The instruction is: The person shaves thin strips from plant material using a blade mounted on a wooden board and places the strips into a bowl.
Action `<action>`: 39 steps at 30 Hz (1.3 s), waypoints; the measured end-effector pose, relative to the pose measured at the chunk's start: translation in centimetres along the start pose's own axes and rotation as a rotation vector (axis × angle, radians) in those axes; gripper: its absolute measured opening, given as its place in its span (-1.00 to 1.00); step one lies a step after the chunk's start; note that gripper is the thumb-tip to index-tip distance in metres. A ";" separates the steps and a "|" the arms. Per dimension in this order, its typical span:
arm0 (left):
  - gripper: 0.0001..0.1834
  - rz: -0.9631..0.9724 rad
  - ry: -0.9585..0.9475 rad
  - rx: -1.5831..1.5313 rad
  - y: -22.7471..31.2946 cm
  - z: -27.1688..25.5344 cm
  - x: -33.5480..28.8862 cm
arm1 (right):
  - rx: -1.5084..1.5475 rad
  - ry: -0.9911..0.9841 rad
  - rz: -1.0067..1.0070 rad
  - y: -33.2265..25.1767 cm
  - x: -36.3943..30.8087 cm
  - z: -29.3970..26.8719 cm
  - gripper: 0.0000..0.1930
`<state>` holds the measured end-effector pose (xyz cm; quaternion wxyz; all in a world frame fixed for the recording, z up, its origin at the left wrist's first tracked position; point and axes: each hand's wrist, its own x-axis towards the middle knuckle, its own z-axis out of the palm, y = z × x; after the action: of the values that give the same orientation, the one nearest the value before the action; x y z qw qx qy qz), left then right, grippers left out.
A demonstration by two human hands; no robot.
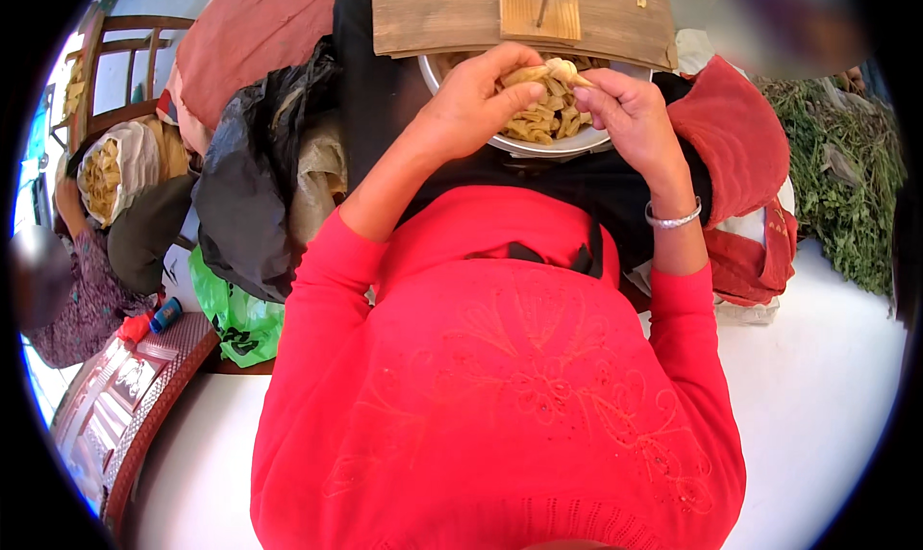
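Both hands meet over a white bowl (567, 149) of yellowish-tan, pod-like pieces (545, 119). My left hand (478, 103) is closed, pinching a pale yellow pod-like piece (525, 75) between thumb and fingers. At the other end, my right hand (630, 112) is closed on a whitish, split-looking part (562, 70) that seems to belong to the same piece. I cannot tell its exact kind. Just beyond my fingers, a wooden board (433, 16) covers the bowl's far side. On it sits a small wood block (538, 16) with a thin metal rod.
Black plastic bags (255, 180) and a green bag (231, 305) lie at left. A person (82, 300) sits at far left beside a bag of similar pieces (101, 180). Red cloth (735, 141) is right of the bowl, near heaped green plants (836, 180).
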<state>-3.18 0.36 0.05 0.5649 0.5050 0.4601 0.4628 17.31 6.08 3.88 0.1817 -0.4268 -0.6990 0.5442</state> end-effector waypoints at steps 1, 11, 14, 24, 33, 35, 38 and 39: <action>-0.71 0.048 -0.026 0.049 0.2 -0.4 -0.1 | -0.083 -0.002 -0.049 -0.3 -0.2 0.2 -0.88; -0.85 -0.120 -0.117 -0.152 1.4 -0.2 -0.9 | -0.402 -0.015 -0.276 -1.8 -0.8 1.3 -0.83; -0.77 -0.179 -0.020 0.082 1.7 -1.0 -1.5 | -0.295 0.001 -0.158 -1.1 -0.6 0.7 -0.85; -0.84 0.071 0.019 0.096 1.3 1.2 1.4 | 0.429 0.068 0.047 0.8 1.0 1.0 -0.80; -0.82 0.064 0.175 -0.024 0.9 0.1 5.0 | 0.261 0.358 -0.046 -0.4 4.4 1.0 -0.90; -0.82 0.015 0.200 -0.043 1.0 -0.6 5.8 | 0.216 0.379 -0.113 0.0 5.5 1.2 -0.89; -0.89 0.024 0.215 -0.044 1.5 -1.0 6.6 | 0.217 0.403 -0.101 -0.3 6.3 1.1 -0.90; -0.91 0.028 0.219 -0.052 1.6 -1.2 6.9 | 0.208 0.414 -0.092 -0.4 6.5 1.1 -0.90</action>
<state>-3.39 7.46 1.19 0.5177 0.4428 0.5000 0.5348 12.64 10.54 2.52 0.3888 -0.4759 -0.6060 0.5051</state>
